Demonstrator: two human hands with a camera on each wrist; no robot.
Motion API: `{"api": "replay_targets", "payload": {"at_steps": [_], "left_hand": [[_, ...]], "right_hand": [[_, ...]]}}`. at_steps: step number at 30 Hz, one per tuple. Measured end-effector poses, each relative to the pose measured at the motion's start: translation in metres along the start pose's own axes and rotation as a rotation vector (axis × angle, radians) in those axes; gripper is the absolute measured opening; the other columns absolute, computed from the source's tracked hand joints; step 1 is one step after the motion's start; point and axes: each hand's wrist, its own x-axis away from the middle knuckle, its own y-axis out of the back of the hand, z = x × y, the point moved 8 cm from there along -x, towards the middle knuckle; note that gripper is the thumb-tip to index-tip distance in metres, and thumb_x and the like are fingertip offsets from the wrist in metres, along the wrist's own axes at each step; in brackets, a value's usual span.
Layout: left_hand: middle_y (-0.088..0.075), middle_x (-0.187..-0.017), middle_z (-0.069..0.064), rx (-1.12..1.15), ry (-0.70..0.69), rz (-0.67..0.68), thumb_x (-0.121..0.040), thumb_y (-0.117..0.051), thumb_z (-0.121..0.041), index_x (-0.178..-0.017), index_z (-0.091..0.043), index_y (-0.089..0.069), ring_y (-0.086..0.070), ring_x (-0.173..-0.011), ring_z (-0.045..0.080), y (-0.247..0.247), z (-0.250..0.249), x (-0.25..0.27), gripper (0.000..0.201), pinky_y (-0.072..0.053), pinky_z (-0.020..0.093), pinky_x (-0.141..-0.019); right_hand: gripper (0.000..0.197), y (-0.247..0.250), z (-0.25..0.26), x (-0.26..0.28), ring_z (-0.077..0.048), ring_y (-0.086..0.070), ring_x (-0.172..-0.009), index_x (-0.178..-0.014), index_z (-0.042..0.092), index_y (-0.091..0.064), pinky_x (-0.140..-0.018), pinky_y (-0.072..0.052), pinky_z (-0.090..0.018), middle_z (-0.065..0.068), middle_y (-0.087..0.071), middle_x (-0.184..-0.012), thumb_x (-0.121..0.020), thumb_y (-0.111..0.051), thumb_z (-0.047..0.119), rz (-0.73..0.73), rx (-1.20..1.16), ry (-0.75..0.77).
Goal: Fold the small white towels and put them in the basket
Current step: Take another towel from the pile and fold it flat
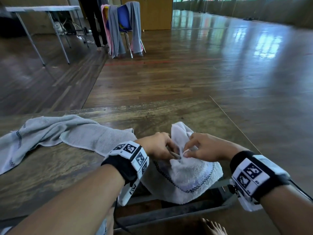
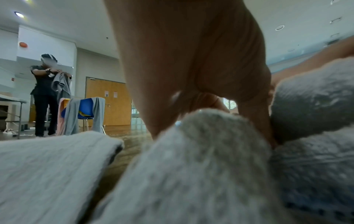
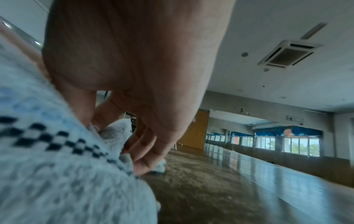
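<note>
Head view: our left hand (image 1: 156, 145) and right hand (image 1: 201, 148) pinch one bunched spot of the towel (image 1: 191, 175), which hangs over the near table (image 1: 50, 167) edge, mostly nearer than our fingers.

Left wrist: fingers curl into the cloth.

Right wrist: only here we see the checked stripe (image 3: 57, 141) close up. We see no basket.

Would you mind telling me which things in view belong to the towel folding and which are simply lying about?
Part of the job:
- white towel, bunched on the table, pinched by the left hand and the right hand
- second towel, spread out to the left

Lying about:
- blue chair draped with grey cloths
- far table
- bystander

No basket is in view.
</note>
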Motion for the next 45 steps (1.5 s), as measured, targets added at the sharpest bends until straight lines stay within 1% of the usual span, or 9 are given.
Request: {"api": "replay_targets", "payload": {"at_steps": [8,12,15,19,23,28,37,42,45], "left_hand": [[-0.078,-0.089,-0.004,-0.018,0.181,0.215,-0.073,-0.081,-0.038,-0.090,-0.029,-0.080,-0.074,-0.088,0.014,0.028,0.003,-0.009,0.019,-0.061,0.037,-0.083],[-0.065,-0.072,0.000,-0.096,0.075,-0.432,-0.084,-0.076,-0.034,-0.077,-0.010,-0.075,-0.055,-0.064,0.009,0.123,-0.005,-0.015,0.025,-0.040,0.025,-0.058],[-0.068,-0.094,0.000,-0.091,0.075,-1.169,-0.087,-0.072,-0.033,-0.084,-0.018,-0.076,-0.062,-0.087,0.015,0.198,0.001,0.026,0.016,-0.048,0.029,-0.078],[-0.075,-0.092,-0.004,0.206,0.046,-1.430,-0.088,-0.072,-0.025,-0.098,-0.022,-0.079,-0.066,-0.089,0.016,0.218,0.034,0.061,0.013,-0.053,0.037,-0.090],[-0.075,-0.075,-0.007,0.802,0.177,-1.300,-0.088,-0.071,-0.011,-0.077,-0.029,-0.073,-0.069,-0.073,0.024,0.193,0.083,0.050,0.022,-0.060,0.041,-0.079],[-0.073,-0.087,0.007,1.151,0.050,-1.188,-0.086,-0.074,-0.004,-0.083,-0.010,-0.072,-0.072,-0.084,0.023,0.177,0.097,0.031,0.008,-0.060,0.036,-0.083],[-0.068,-0.072,-0.004,0.607,0.000,-1.496,-0.085,-0.072,-0.028,-0.075,-0.026,-0.069,-0.058,-0.068,0.010,0.199,0.080,0.060,0.010,-0.050,0.032,-0.068],[-0.062,-0.065,-0.001,0.450,0.231,-1.142,-0.089,-0.071,-0.027,-0.076,-0.014,-0.069,-0.055,-0.061,0.014,0.164,0.113,0.045,0.019,-0.043,0.026,-0.058],[-0.055,-0.057,0.000,0.300,0.228,-1.011,-0.090,-0.070,-0.024,-0.078,-0.008,-0.069,-0.043,-0.044,0.004,0.152,0.116,0.042,0.020,-0.034,0.016,-0.045]], "right_hand": [[0.021,-0.001,0.002,-0.024,-0.003,-0.072,-0.077,-0.080,0.029,-0.082,-0.073,-0.056,-0.024,0.009,-0.078,-0.084,-0.095,-0.069,0.021,0.492,-0.406,-0.087],[0.019,0.099,-0.006,-0.070,-0.005,-0.058,-0.064,-0.075,0.021,-0.079,-0.071,-0.047,-0.030,0.009,-0.069,-0.069,-0.090,-0.075,0.032,-0.284,-0.217,0.081],[0.016,0.168,-0.027,-0.057,0.007,-0.061,-0.084,-0.102,0.018,-0.078,-0.087,-0.054,-0.024,0.011,-0.074,-0.096,-0.090,-0.074,0.028,-1.007,-0.352,0.132],[0.032,0.188,-0.069,-0.046,-0.016,-0.069,-0.102,-0.107,0.026,-0.078,-0.088,-0.051,-0.028,0.004,-0.074,-0.105,-0.087,-0.065,0.048,-1.266,-0.336,-0.034],[0.014,0.166,-0.100,-0.060,-0.019,-0.074,-0.079,-0.095,0.031,-0.079,-0.081,-0.062,-0.047,-0.002,-0.079,-0.083,-0.088,-0.072,0.041,-1.151,-0.768,-0.108],[0.012,0.153,-0.095,-0.074,-0.026,-0.078,-0.072,-0.090,0.025,-0.075,-0.060,-0.061,-0.028,-0.003,-0.080,-0.090,-0.097,-0.066,0.022,-1.000,-1.109,-0.022],[0.013,0.163,-0.081,-0.064,-0.014,-0.076,-0.095,-0.092,0.037,-0.081,-0.073,-0.059,-0.023,0.005,-0.079,-0.097,-0.092,-0.072,0.026,-1.043,-0.962,0.205],[0.009,0.136,-0.109,-0.078,-0.024,-0.075,-0.097,-0.100,0.023,-0.079,-0.084,-0.061,-0.044,-0.001,-0.077,-0.097,-0.093,-0.072,0.023,-0.896,-0.731,-0.085],[0.014,0.107,-0.124,-0.086,-0.021,-0.077,-0.080,-0.085,0.023,-0.076,-0.069,-0.057,-0.033,0.000,-0.080,-0.090,-0.096,-0.068,0.021,-0.638,-0.661,-0.192]]}}
